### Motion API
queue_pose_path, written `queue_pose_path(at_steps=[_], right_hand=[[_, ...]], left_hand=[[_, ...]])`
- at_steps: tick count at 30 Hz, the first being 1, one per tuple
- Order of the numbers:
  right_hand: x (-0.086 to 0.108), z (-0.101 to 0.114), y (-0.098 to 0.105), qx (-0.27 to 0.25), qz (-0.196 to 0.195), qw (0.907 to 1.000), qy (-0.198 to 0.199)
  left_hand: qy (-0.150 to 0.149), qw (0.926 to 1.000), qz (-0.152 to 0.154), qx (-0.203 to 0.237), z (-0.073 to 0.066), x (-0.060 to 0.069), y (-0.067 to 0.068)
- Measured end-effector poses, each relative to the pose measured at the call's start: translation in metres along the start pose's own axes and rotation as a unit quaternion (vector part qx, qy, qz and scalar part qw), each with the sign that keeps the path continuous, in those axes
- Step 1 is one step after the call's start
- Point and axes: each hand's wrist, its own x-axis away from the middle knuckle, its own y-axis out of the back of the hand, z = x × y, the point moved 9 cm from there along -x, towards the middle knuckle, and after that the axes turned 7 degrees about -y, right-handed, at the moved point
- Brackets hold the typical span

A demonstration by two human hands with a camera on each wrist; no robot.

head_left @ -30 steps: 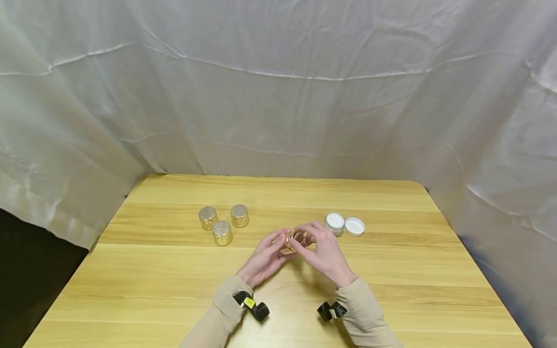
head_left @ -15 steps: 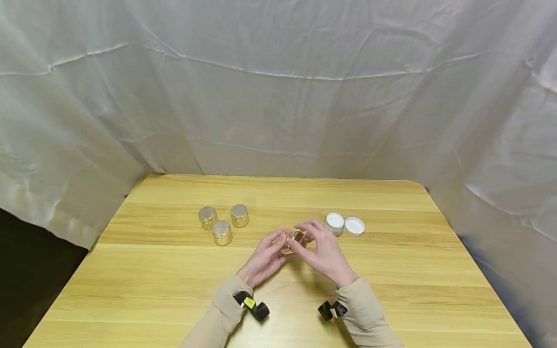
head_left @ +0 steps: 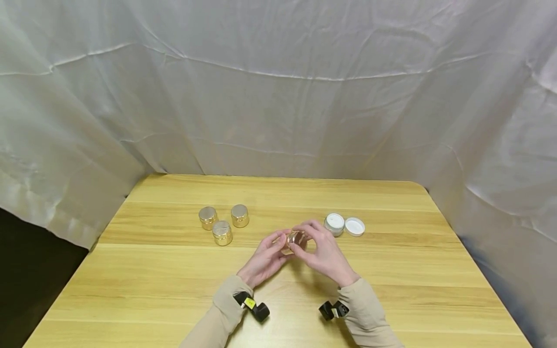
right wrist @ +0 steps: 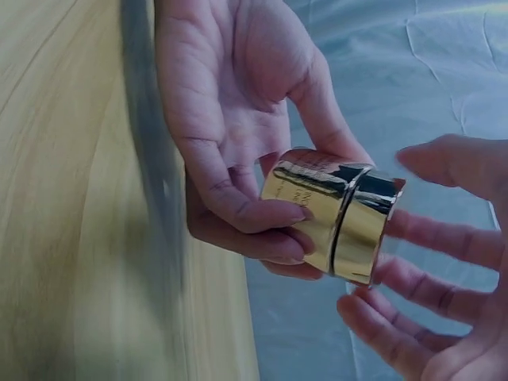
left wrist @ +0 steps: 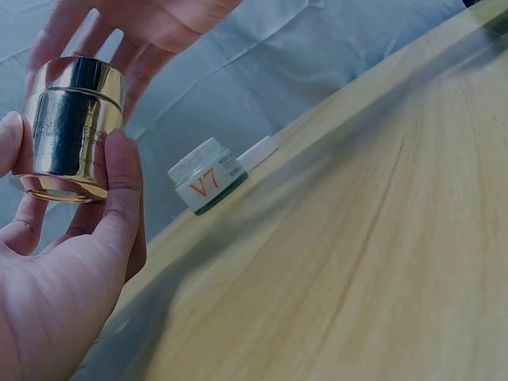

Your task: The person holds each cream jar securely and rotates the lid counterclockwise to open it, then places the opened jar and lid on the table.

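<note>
Left hand holds a gold jar; right hand spreads round its lid.
The left hand [head_left: 263, 261] grips the gold jar [right wrist: 305, 210] by its body, thumb on one side and fingers on the other, holding it tilted over the table [head_left: 152, 299] with the lid [right wrist: 369, 230] toward the right hand [head_left: 326, 253]. That hand arches in from the right, fingertips at the lid's end and thumb a little apart from it in the right wrist view. Both forearms, in beige sleeves [head_left: 365, 309], angle inward from the near edge. Just beyond the right hand stands a white jar [head_left: 334, 222], its white cap [head_left: 354, 226] lying flat just beside it. Farther off to the left, three capped jars [head_left: 222, 233] stand upright in a loose cluster. A grey curtain [head_left: 278, 106] hangs behind.
</note>
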Motion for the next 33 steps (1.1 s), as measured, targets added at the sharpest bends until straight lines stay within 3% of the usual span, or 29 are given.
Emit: queue_pose_path(at_steps=[8,20,29,33], right_hand=[[-0.0003,-0.0083,0.0030,0.004,-0.027,0.9989,-0.038],[0.0001,-0.0001,-0.0002,-0.019,0.010,0.9998,-0.008],[-0.0002,-0.0095,0.0024,-0.028,-0.019,0.9981,-0.051],[-0.0003,-0.0093,0.0028,-0.034,-0.022,0.9978,-0.051]], left_hand=[[-0.006,1.0000,0.002,0.003,-0.0001,-0.0013,0.0003],[-0.006,0.9999,0.010,0.000,-0.0016,0.0004,-0.0011],[-0.010,0.9998,0.013,0.010,-0.0021,-0.0002,-0.0023],[-0.011,0.9998,0.015,0.010,-0.0024,-0.0001,-0.0028]])
